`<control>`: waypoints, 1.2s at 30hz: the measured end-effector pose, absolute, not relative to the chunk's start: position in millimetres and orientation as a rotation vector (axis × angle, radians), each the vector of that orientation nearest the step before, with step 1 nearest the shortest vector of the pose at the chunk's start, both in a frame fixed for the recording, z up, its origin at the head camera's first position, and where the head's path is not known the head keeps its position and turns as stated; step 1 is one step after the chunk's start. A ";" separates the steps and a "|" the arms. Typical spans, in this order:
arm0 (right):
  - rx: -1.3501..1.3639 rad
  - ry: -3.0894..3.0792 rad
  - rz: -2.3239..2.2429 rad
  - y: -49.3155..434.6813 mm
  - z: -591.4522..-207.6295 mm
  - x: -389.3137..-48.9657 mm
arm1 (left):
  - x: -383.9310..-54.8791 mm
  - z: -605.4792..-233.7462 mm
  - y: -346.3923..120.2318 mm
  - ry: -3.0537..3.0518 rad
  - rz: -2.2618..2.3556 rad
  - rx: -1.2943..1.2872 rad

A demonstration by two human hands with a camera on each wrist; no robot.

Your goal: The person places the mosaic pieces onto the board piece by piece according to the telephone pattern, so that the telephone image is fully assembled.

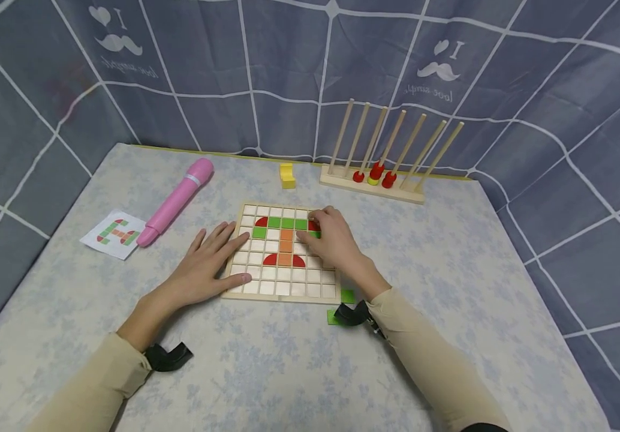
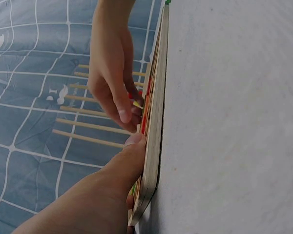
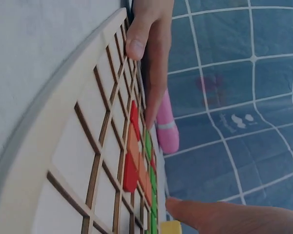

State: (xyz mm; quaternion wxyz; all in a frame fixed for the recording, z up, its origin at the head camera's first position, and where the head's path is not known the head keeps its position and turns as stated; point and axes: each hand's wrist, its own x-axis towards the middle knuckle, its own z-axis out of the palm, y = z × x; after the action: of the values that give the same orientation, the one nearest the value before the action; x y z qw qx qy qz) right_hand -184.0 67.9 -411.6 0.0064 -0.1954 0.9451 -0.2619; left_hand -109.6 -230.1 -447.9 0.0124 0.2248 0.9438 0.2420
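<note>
A wooden grid board (image 1: 283, 298) with white squares lies on the table. My left hand (image 1: 202, 264) rests over its left edge, fingers spread and thumb on the near-left squares. My right hand (image 1: 337, 240) is over the upper right part, its loosely bent fingertips at a red quarter-round tile (image 1: 314, 226); the hand partly hides that corner. I see no tile lifted between thumb and fingers. A row of green tiles (image 1: 287, 223), a column of orange tiles (image 1: 285, 246) and red quarter-round tiles (image 1: 270, 260) sit in the grid.
Two green tiles (image 1: 348, 296) lie by the board's near-right corner. A paper card (image 1: 113, 234) with a coloured tile pattern and a pink stick-shaped thing (image 1: 175, 203) lie left. Behind stand a yellow block (image 1: 287, 176) and a wooden peg rack (image 1: 337, 176) with red and yellow beads.
</note>
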 end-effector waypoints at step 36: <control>-0.945 2.725 -1.011 180.0 -421.4 -96.9 | -107.1 -446.1 -232.7 2.939 0.734 0.681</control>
State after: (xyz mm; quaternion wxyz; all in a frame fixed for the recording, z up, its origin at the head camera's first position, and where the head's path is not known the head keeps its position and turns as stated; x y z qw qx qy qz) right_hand -96.9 180.0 -421.4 0.0429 -0.3089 0.8908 -0.3304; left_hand -107.1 -232.7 -446.1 0.0182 0.2192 0.9465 0.2362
